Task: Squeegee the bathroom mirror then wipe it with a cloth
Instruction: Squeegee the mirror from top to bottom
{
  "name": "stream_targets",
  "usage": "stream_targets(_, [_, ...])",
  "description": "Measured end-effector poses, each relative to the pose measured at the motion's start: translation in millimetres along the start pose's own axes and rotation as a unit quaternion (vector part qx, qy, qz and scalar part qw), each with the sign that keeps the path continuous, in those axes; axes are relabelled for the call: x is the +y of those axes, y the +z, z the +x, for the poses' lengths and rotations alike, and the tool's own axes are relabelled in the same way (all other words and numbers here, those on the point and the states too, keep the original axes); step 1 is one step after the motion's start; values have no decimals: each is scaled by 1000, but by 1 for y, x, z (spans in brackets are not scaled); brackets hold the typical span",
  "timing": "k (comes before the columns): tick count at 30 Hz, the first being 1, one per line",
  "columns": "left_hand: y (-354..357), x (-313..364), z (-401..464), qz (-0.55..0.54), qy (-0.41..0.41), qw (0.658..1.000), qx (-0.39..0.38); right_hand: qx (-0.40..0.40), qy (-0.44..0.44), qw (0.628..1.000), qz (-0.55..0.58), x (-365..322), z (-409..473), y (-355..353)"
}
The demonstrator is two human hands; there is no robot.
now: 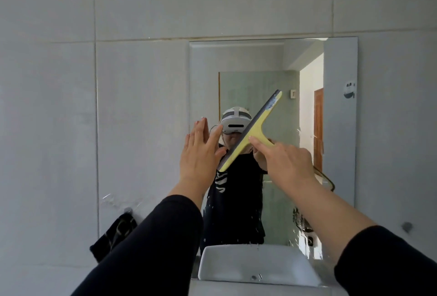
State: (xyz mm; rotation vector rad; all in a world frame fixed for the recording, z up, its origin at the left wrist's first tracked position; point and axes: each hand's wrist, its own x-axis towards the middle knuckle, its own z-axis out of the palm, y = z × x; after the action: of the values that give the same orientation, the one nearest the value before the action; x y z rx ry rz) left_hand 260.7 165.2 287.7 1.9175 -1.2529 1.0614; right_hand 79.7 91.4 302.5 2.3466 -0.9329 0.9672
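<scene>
Squeegee point(251, 130), yellow with a dark blade, lies tilted against the mirror point(340, 144) near its middle, blade rising to the right. The right hand point(287, 161) grips its handle, forefinger stretched along it. The left hand point(201, 151) is open, fingers straight, flat at the mirror's left edge. A dark cloth point(113, 236) hangs on the wall, lower left.

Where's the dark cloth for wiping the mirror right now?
In the head view, the dark cloth hangs from a wall hook at lower left, left of the mirror and the sink, below the open left hand.
</scene>
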Motion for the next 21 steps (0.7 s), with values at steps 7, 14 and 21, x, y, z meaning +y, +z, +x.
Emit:
stream_targets(7, [-2,20,3,-18,-15,998,-55,-37,15,999,-32,33,-13,-2])
stream_targets(14, [2,25,0,19,-21,998,-53,-32,27,999,-30,71,-22,-2])
stream_targets(21, [10,23,3,21,-25,999,-33,-34,89,995,-22,112,-35,6])
